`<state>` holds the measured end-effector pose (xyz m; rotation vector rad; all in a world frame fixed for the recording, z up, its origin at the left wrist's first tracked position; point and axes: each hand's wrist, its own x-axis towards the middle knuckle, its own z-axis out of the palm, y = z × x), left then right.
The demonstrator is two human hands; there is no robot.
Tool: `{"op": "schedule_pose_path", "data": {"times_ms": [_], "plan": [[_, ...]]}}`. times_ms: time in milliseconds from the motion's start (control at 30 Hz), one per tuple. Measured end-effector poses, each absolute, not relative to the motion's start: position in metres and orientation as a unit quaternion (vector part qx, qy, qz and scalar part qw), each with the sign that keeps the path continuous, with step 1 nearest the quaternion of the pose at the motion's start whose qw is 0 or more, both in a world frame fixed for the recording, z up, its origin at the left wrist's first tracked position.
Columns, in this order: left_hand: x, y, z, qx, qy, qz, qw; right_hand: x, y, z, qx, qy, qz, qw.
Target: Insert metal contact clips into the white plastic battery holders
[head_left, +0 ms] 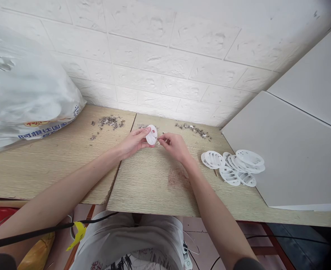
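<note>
Crossing over the left forearm [72,189]: a black cable [50,228] with a yellow tag [77,235].
Tabletop [143,187]: two boards meeting at a seam; a reddish stain [179,178] between the forearms.
Spare discs [249,158]: white, slotted, overlapping in a loose pile at right, well apart from both hands.
Bag [33,90]: translucent plastic with blue print, bulging at left; pale rounded shapes show through, too blurred to name.
Left grip [134,143]: clasping the disc, thumb on its near face, fingers behind and below.
Right grip [174,145]: fingertips drawn in at the disc's right edge; cannot tell whether they pinch a small part.
Disc [152,138]: white, tilted up above the tabletop, between the two hands.
Metal bits [111,122]: scattered heaps left, right and behind the disc.
Panel [300,157]: white, at right.
Wall [148,60]: white, brick-patterned.
</note>
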<state>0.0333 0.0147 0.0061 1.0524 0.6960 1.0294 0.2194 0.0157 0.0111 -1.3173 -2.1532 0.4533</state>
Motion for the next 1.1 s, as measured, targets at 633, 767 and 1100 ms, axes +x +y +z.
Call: {"op": "schedule_pose_path", "data": {"times_ms": [633, 767, 1100], "plan": [[0.036, 0.011, 0.001, 0.691, 0.459, 0.379, 0.410, 0.207, 0.008, 0.008, -0.505, -0.831, 0.097, 0.213], [0.037, 0.011, 0.000, 0.677, 0.479, 0.390, 0.399, 0.203, 0.006, 0.008, -0.503, -0.833, 0.088, 0.213], [0.036, 0.014, -0.005, 0.669, 0.499, 0.409, 0.370, 0.199, 0.002, 0.005, -0.512, -0.831, 0.057, 0.211]]}}
